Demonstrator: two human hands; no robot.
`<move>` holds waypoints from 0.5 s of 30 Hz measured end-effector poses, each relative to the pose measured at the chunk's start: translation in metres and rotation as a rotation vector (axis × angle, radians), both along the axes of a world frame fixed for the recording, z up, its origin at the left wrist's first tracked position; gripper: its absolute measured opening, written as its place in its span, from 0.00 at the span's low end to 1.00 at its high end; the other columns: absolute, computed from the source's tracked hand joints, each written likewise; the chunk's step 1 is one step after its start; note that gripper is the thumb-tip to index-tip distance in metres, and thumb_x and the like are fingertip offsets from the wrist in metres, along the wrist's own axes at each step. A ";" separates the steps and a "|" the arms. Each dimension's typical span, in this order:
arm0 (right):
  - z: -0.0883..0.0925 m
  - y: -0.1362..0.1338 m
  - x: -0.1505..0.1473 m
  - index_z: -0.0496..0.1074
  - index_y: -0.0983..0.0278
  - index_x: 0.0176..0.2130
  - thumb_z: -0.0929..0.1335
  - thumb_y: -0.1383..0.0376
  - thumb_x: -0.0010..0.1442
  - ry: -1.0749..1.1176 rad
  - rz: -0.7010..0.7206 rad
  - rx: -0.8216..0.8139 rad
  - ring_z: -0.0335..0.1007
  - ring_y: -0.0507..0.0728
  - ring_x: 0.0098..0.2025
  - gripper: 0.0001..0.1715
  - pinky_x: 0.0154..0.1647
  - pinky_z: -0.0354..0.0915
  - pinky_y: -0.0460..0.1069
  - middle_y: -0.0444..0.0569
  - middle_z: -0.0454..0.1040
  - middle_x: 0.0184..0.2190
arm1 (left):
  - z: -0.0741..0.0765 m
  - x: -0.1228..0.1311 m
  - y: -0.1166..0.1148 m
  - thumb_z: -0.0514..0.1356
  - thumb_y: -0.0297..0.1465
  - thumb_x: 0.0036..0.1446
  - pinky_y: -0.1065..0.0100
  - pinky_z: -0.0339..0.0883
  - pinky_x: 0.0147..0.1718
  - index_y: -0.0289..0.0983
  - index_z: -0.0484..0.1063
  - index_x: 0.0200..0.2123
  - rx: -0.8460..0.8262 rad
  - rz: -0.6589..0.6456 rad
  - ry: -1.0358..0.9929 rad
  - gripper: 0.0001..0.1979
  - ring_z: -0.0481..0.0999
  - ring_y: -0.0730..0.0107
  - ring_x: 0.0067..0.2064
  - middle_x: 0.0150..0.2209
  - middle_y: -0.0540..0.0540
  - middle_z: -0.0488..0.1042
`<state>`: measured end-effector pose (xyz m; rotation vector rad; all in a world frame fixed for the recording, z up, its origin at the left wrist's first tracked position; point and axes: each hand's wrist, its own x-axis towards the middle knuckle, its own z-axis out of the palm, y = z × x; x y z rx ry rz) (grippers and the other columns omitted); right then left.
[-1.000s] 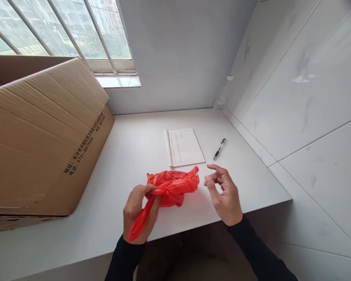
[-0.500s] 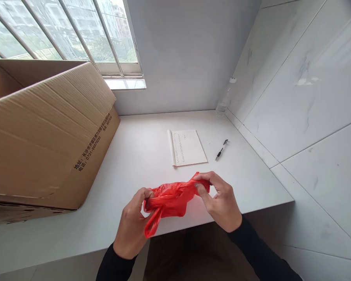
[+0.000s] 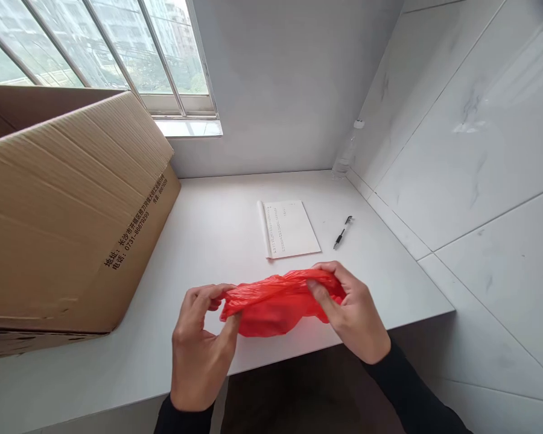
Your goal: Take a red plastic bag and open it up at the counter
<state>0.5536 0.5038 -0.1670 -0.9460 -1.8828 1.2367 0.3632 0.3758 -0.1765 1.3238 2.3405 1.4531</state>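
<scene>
Head view: both of my hands are pinched on the red bag (image 3: 278, 301), which hangs stretched between them just above the near edge of the counter (image 3: 217, 223). My left hand (image 3: 199, 349) clamps the bag's left end between thumb and fingertips, palm turned away from me, wrist low over the counter's edge. My right hand (image 3: 355, 316) closes on the right end, fingers curled over the top of the plastic and thumb tucked beneath, forearm coming in from the lower right in a black sleeve. I judge the step in hand to be spreading the crumpled bag out sideways; what follows seems to call for a steady outward pull with both grips kept firm, since thin plastic slips easily. Beyond the bag lie a notebook (image 3: 288, 229) and, to its right, a pen (image 3: 342, 232). A big box (image 3: 67, 211) fills the left of the counter.
</scene>
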 end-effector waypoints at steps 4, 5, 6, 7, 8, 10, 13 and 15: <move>0.004 0.003 0.010 0.69 0.58 0.43 0.67 0.55 0.67 0.059 -0.139 -0.085 0.72 0.54 0.36 0.10 0.35 0.70 0.48 0.44 0.75 0.36 | 0.000 -0.004 -0.009 0.60 0.35 0.62 0.62 0.70 0.42 0.46 0.75 0.46 -0.003 0.092 -0.174 0.10 0.75 0.64 0.42 0.46 0.49 0.75; 0.006 0.003 0.011 0.69 0.57 0.44 0.67 0.54 0.67 0.052 -0.150 -0.090 0.72 0.55 0.38 0.10 0.37 0.70 0.49 0.44 0.75 0.37 | 0.002 -0.002 -0.010 0.61 0.35 0.62 0.62 0.70 0.43 0.47 0.75 0.49 0.012 0.091 -0.176 0.12 0.75 0.64 0.43 0.48 0.49 0.75; 0.008 0.001 0.012 0.68 0.56 0.46 0.67 0.55 0.67 0.041 -0.151 -0.090 0.73 0.55 0.41 0.11 0.39 0.71 0.50 0.45 0.75 0.41 | 0.004 0.002 -0.011 0.61 0.35 0.61 0.62 0.70 0.45 0.47 0.73 0.52 0.030 0.086 -0.147 0.16 0.75 0.63 0.45 0.51 0.48 0.73; 0.011 -0.001 0.012 0.68 0.55 0.49 0.67 0.55 0.67 0.031 -0.150 -0.076 0.73 0.56 0.45 0.12 0.43 0.71 0.51 0.46 0.75 0.45 | 0.007 0.005 -0.011 0.62 0.34 0.61 0.61 0.70 0.47 0.47 0.71 0.56 0.046 0.073 -0.085 0.19 0.74 0.62 0.48 0.53 0.47 0.71; 0.014 -0.005 0.012 0.66 0.54 0.52 0.68 0.57 0.67 0.022 -0.148 -0.049 0.72 0.57 0.49 0.15 0.47 0.71 0.54 0.47 0.73 0.49 | 0.010 0.010 -0.010 0.63 0.33 0.59 0.60 0.69 0.49 0.47 0.70 0.58 0.058 0.052 -0.002 0.23 0.73 0.60 0.50 0.54 0.46 0.69; 0.021 -0.015 0.010 0.64 0.53 0.57 0.69 0.60 0.64 0.034 -0.183 0.071 0.68 0.60 0.57 0.23 0.56 0.67 0.58 0.49 0.69 0.56 | 0.016 0.017 -0.009 0.64 0.30 0.57 0.59 0.68 0.50 0.45 0.70 0.58 0.058 -0.003 0.159 0.24 0.71 0.58 0.52 0.54 0.44 0.67; 0.033 -0.037 0.005 0.66 0.57 0.56 0.71 0.70 0.59 0.262 -0.372 0.421 0.66 0.60 0.57 0.27 0.59 0.65 0.58 0.49 0.70 0.52 | 0.020 0.024 -0.008 0.62 0.25 0.56 0.61 0.68 0.47 0.43 0.76 0.48 0.086 -0.014 0.217 0.16 0.71 0.61 0.48 0.48 0.45 0.67; 0.041 -0.050 0.001 0.70 0.59 0.51 0.68 0.77 0.58 0.448 -0.409 0.570 0.70 0.56 0.48 0.24 0.51 0.69 0.53 0.46 0.72 0.42 | 0.021 0.024 -0.010 0.61 0.25 0.55 0.62 0.67 0.45 0.44 0.77 0.45 0.119 0.034 0.190 0.15 0.69 0.64 0.45 0.45 0.46 0.65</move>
